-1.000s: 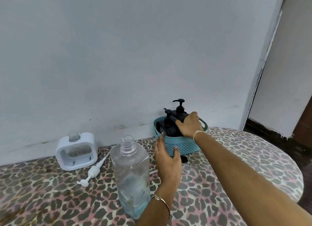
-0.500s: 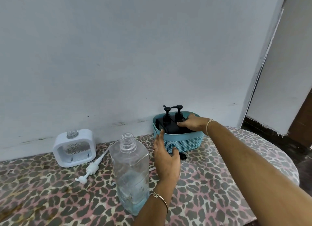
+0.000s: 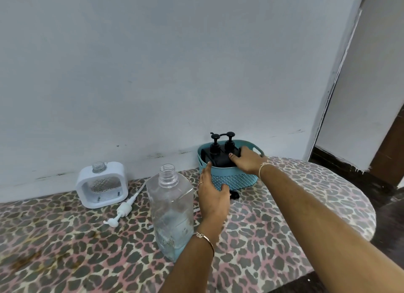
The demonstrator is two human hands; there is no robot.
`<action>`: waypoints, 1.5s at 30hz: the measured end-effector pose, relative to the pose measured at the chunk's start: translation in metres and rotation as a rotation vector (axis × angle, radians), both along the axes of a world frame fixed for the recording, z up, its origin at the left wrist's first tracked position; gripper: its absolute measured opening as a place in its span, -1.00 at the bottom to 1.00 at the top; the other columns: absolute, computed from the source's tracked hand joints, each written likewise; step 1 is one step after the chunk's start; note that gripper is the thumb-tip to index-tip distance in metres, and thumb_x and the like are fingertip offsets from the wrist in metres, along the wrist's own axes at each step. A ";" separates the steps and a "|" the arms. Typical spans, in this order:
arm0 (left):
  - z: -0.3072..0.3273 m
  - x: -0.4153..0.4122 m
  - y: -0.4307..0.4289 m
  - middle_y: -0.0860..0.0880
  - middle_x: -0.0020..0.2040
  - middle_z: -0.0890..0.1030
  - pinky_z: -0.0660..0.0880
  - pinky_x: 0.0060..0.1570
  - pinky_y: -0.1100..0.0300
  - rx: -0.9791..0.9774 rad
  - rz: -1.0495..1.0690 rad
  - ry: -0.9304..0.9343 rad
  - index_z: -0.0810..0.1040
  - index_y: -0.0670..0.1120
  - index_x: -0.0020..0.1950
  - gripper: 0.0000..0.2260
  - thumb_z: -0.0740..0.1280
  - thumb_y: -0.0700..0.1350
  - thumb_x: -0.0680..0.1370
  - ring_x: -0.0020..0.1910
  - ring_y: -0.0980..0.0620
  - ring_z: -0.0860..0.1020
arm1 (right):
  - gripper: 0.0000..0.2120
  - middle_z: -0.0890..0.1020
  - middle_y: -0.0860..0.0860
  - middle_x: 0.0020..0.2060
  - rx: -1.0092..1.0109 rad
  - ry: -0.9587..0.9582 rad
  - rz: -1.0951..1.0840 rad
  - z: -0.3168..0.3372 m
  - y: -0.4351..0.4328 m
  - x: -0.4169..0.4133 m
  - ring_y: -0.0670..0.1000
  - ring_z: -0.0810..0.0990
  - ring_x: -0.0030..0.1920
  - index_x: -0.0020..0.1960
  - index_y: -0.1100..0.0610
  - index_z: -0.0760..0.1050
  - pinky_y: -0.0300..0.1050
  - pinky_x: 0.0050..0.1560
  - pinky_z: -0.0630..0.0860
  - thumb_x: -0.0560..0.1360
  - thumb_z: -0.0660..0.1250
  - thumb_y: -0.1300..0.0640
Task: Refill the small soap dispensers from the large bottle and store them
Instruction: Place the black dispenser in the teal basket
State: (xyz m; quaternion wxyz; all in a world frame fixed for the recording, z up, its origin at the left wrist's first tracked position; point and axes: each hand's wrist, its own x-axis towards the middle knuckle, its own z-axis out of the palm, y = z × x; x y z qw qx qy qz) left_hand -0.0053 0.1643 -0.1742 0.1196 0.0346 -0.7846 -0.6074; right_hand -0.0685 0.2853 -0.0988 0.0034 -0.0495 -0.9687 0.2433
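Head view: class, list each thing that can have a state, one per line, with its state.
Large bottle: upright, uncapped, nearly empty.
White dispenser: upright, neck uncovered, pump removed.
White pump: lying on the table.
Black dispensers: pumps fitted, upright in the basket.
Basket: on the table, holding both black dispensers.
Left hand: fingers straight, pressed against the basket's side.
Right hand: grips a black dispenser.

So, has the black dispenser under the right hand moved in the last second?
Yes: the black dispenser has sunk down into the blue basket; its pump is now level with the other dispenser.
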 end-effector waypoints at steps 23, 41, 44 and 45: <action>0.049 0.207 -0.093 -0.01 0.17 0.61 0.49 -0.12 0.14 0.110 -0.219 -0.087 0.45 -0.03 0.30 -0.68 0.20 -0.27 0.58 -0.15 0.06 0.54 | -0.54 0.45 0.09 0.31 -0.514 0.347 0.047 -0.016 -0.098 0.224 0.08 0.40 0.35 0.37 0.19 0.34 0.06 0.37 0.33 0.50 0.32 0.18; 0.022 0.203 -0.228 -0.05 0.00 0.66 0.52 0.03 0.09 0.133 0.127 -0.076 0.57 -0.09 0.08 -0.85 0.34 -0.23 0.54 -0.08 0.01 0.60 | -0.21 -0.18 0.20 0.54 -0.080 0.327 0.178 -0.058 -0.218 0.264 0.11 -0.20 0.55 0.53 0.29 -0.28 -0.07 0.49 -0.23 0.61 0.11 -0.10; 0.020 0.189 -0.243 -0.04 0.01 0.64 0.51 0.11 0.13 0.095 0.151 -0.074 0.56 -0.12 0.13 -0.82 0.32 -0.26 0.54 0.01 0.01 0.59 | -0.23 -0.15 0.20 0.55 -0.119 0.277 0.276 -0.060 -0.235 0.246 0.10 -0.18 0.55 0.53 0.30 -0.26 -0.10 0.50 -0.19 0.62 0.13 -0.06; 0.019 0.182 -0.248 -0.03 0.01 0.64 0.51 0.13 0.12 0.078 0.158 -0.076 0.55 -0.11 0.12 -0.82 0.32 -0.27 0.54 0.02 0.01 0.59 | -0.23 -0.14 0.19 0.55 -0.147 0.253 0.298 -0.060 -0.240 0.239 0.09 -0.17 0.55 0.54 0.29 -0.26 -0.11 0.50 -0.18 0.62 0.14 -0.05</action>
